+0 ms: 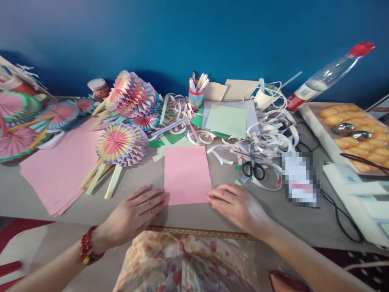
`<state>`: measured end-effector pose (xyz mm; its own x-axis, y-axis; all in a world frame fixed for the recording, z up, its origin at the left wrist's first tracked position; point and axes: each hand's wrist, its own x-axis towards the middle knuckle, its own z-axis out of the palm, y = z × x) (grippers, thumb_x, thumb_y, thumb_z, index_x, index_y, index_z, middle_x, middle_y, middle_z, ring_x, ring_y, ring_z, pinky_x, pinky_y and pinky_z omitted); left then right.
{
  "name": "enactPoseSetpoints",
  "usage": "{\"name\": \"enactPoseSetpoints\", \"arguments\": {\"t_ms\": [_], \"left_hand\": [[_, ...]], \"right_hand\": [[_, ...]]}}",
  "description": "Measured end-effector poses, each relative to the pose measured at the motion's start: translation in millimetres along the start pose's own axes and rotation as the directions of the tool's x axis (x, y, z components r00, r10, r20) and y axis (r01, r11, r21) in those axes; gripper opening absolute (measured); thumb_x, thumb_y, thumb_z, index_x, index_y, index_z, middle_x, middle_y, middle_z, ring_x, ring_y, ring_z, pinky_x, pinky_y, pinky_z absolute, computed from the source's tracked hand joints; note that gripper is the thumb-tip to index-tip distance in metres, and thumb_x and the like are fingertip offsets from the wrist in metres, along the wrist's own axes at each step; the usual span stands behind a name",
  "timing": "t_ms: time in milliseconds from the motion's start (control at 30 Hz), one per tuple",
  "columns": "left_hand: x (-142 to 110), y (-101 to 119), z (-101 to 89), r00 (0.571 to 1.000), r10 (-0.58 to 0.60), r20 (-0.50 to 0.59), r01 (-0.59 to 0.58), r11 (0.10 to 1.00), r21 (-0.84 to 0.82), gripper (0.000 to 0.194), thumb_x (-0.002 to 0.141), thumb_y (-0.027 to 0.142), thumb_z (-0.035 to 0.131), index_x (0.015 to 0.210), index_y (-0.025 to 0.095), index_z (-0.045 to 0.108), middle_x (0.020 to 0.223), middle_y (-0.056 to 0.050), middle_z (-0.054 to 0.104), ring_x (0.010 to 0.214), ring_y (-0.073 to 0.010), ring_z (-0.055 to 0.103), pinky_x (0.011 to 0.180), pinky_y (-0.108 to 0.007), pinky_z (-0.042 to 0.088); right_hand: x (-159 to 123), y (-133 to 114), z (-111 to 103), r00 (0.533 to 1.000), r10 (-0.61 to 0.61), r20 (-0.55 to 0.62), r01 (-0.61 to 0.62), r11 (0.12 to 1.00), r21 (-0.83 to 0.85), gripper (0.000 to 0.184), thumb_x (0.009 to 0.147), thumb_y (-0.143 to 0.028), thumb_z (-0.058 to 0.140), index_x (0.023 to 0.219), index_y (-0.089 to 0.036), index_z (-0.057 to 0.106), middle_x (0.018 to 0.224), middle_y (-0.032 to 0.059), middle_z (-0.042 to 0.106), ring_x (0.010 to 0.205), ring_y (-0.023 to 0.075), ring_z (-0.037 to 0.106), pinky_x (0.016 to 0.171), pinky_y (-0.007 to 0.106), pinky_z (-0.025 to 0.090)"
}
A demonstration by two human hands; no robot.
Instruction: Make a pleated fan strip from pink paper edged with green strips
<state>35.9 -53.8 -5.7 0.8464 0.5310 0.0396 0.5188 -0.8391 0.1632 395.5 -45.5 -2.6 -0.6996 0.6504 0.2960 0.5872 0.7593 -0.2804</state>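
Note:
A pink sheet of paper (187,174) lies flat on the table in front of me. My left hand (139,211) rests on the tabletop with fingers stretched out, its tips touching the sheet's left edge near the lower corner. At the opposite edge, my right hand (235,205) lies flat too, fingertips at the lower right corner. Neither hand holds anything. Left of the sheet is a pleated paper fan (118,142) in pink, yellow and lilac with pale stems. Black-handled scissors (253,169) lie to the right among curled paper strips (270,138).
Larger pink sheets (65,170) are stacked at left, near more paper fans (57,115). Behind stand a pen cup (196,96), green paper (227,121) and a tilted plastic bottle (328,79). A white power strip (352,198) and a blurred-out object (299,180) are at right.

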Motion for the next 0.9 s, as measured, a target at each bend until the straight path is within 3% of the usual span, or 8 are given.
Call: {"name": "enactPoseSetpoints", "arguments": {"t_ms": [267,433,533,633,700,833,867,900], "left_hand": [[-0.1,-0.4,5.0,0.987,-0.053,-0.155,0.043,0.997,-0.065,0.048,0.093,0.008,0.045,0.14,0.017,0.05,0.138,-0.01,0.059,0.133,-0.0222,0.05,0.116,-0.042,0.037],[0.3,22.1,-3.7,0.808,-0.395,-0.436,0.199,0.881,-0.429,0.027,0.093,0.007,0.048,0.11,0.021,0.064,0.107,-0.008,0.071,0.108,-0.0209,0.064,0.092,-0.035,0.055],[6.2,52.6,-2.4,0.8,-0.512,-0.312,0.182,0.703,-0.687,0.03,0.101,0.018,0.037,0.117,0.025,0.062,0.107,-0.007,0.071,0.099,-0.0201,0.068,0.078,-0.03,0.059],[23.4,79.3,13.7,0.854,-0.485,-0.188,0.185,0.62,-0.763,0.051,0.103,0.04,0.035,0.152,0.024,0.028,0.129,-0.013,0.064,0.09,-0.0203,0.072,0.071,-0.03,0.062],[39.2,88.8,27.2,0.774,-0.561,-0.295,0.17,0.632,-0.757,0.055,0.103,0.047,0.036,0.152,0.025,0.024,0.123,-0.013,0.067,0.094,-0.0218,0.071,0.074,-0.032,0.063],[60.2,88.2,37.6,0.551,-0.678,-0.487,0.309,0.708,-0.635,0.034,0.104,0.031,0.039,0.136,0.027,0.047,0.087,-0.004,0.072,0.07,-0.0182,0.069,0.06,-0.029,0.061],[61.3,84.9,34.5,0.588,-0.625,-0.513,0.332,0.765,-0.552,0.035,0.104,0.024,0.036,0.137,0.027,0.046,0.084,-0.004,0.071,0.068,-0.0187,0.068,0.059,-0.03,0.06],[61.1,80.6,29.0,0.682,-0.529,-0.506,0.32,0.837,-0.444,0.041,0.103,0.018,0.032,0.143,0.025,0.041,0.088,-0.006,0.072,0.071,-0.0212,0.069,0.062,-0.034,0.06]], "right_hand": [[2.6,1.2,9.0,0.975,-0.221,-0.03,0.207,0.946,-0.251,0.024,0.095,-0.011,0.047,0.097,-0.016,0.071,0.1,0.0082,0.073,0.088,0.0186,0.061,0.073,0.032,0.049],[3.7,4.3,5.0,0.966,-0.239,-0.095,0.209,0.945,-0.252,0.018,0.093,-0.011,0.051,0.095,-0.015,0.069,0.096,0.0072,0.073,0.078,0.0155,0.063,0.065,0.027,0.046],[6.1,-4.3,0.2,0.97,-0.172,-0.172,0.142,0.974,-0.177,0.019,0.092,-0.009,0.051,0.092,-0.016,0.068,0.093,0.0051,0.074,0.069,0.0121,0.062,0.062,0.026,0.047],[11.6,-25.9,0.7,0.96,-0.152,-0.236,0.133,0.987,-0.095,0.016,0.09,-0.01,0.054,0.091,-0.017,0.069,0.094,0.005,0.074,0.069,0.0131,0.064,0.062,0.027,0.051],[18.0,-42.4,5.1,0.949,-0.148,-0.278,0.138,0.989,-0.055,0.017,0.09,-0.01,0.055,0.095,-0.016,0.07,0.094,0.0064,0.075,0.068,0.0144,0.065,0.062,0.028,0.053],[34.2,-61.3,15.3,0.949,-0.064,-0.308,0.079,0.996,0.038,0.023,0.091,-0.011,0.053,0.106,-0.017,0.07,0.098,0.0064,0.075,0.082,0.0169,0.07,0.074,0.028,0.058],[37.3,-62.0,15.8,0.951,-0.052,-0.304,0.071,0.996,0.052,0.024,0.092,-0.012,0.053,0.109,-0.017,0.069,0.1,0.0064,0.075,0.088,0.0169,0.07,0.077,0.027,0.058],[39.4,-61.5,15.1,0.952,-0.043,-0.304,0.065,0.996,0.062,0.023,0.093,-0.014,0.053,0.11,-0.017,0.068,0.101,0.0064,0.075,0.09,0.0165,0.07,0.079,0.027,0.058]]}}
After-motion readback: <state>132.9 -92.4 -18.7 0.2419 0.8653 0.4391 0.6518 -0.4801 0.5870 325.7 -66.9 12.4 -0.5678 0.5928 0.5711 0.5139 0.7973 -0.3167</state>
